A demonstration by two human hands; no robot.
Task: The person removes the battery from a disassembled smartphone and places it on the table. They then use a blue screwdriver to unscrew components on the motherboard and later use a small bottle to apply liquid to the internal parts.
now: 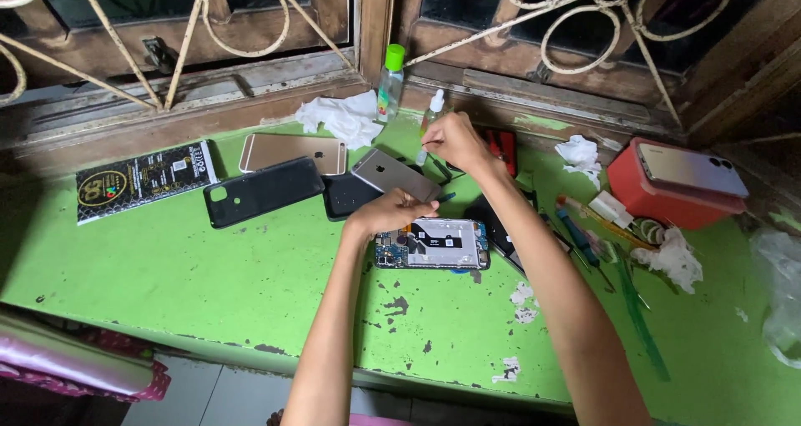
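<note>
Fingers of my left hand (392, 211) press the top edge of the opened phone (434, 244) lying on the green desk (209, 276); my right hand (455, 141) pinches a small white dropper bottle (429, 119) above it, near 2 other phones (292, 152).

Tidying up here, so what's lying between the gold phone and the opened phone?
In the head view, a grey phone lies face down between the gold phone and the opened phone.
</note>
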